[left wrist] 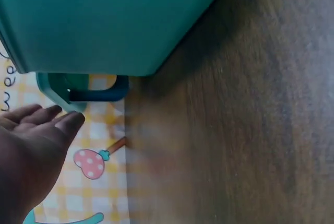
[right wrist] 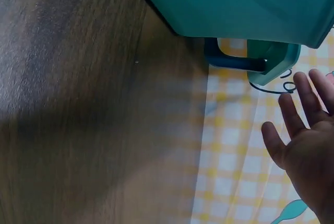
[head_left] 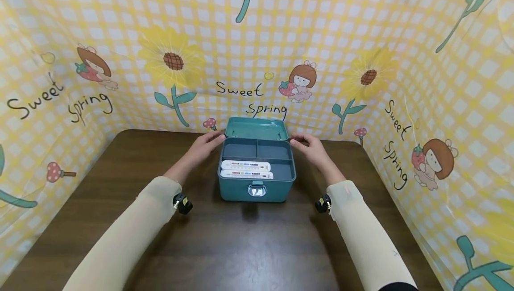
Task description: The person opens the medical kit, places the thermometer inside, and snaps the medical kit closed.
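Note:
A teal storage box (head_left: 257, 191) stands on the table, its hinged lid (head_left: 257, 129) tipped back. Inside, a grey-blue tray (head_left: 281, 172) has two small rear compartments and a long front one. Two slim white packs (head_left: 245, 166) with small printed labels lie side by side at the left of the front compartment. My left hand (head_left: 202, 148) is at the box's rear left corner, fingers extended close to the lid. Across from it, my right hand (head_left: 312, 150) is by the rear right corner; the right wrist view shows its fingers spread and nothing in its palm.
The dark wooden table (head_left: 257, 246) carries the box near its back edge. A yellow checked cloth (head_left: 257, 45) with flowers and cartoon figures hangs behind and on both sides. A dark handle (left wrist: 102, 94) projects behind the box at lid level.

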A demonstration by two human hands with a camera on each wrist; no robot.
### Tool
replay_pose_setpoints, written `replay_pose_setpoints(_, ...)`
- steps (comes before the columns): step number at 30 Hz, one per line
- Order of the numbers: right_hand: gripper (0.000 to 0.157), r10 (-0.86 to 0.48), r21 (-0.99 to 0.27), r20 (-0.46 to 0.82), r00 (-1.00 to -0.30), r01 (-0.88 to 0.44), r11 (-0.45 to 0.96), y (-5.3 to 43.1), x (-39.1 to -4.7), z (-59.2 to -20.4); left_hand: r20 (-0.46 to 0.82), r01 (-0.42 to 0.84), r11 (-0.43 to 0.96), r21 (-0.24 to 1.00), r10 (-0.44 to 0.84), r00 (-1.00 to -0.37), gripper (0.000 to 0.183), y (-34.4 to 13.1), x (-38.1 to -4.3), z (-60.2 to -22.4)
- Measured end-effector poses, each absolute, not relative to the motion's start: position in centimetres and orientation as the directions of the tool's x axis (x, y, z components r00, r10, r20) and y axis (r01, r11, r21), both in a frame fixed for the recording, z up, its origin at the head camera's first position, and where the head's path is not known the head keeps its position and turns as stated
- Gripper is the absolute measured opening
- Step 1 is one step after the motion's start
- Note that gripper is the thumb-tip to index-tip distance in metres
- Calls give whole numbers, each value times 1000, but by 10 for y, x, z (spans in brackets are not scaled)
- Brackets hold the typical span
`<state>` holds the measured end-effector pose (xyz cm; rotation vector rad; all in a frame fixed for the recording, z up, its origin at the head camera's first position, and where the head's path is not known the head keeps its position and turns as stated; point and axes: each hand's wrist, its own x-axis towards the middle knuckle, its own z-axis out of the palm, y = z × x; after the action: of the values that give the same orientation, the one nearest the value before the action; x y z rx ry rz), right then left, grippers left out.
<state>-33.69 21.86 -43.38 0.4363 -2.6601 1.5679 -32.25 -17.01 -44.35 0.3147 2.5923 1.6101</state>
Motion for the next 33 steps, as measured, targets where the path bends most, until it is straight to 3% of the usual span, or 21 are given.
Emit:
replay_pose_setpoints(5, 56, -261, -870, 60, -964, -178, 460, 216, -338, -436, 75, 201, 473, 858, 271, -960, 79, -168, -329, -446)
replay_pose_setpoints(15, 65, -306, -895, -8, -952, -130, 427, 220, -343, -444, 27, 175, 487, 856, 294, -955, 75, -166, -336, -451)
replay_pose_setpoints(33, 61, -313, -919, 54, -948, -170, 355, 221, -350, -448, 56, 199, 420, 885, 328, -943, 73, -172, -342, -452)
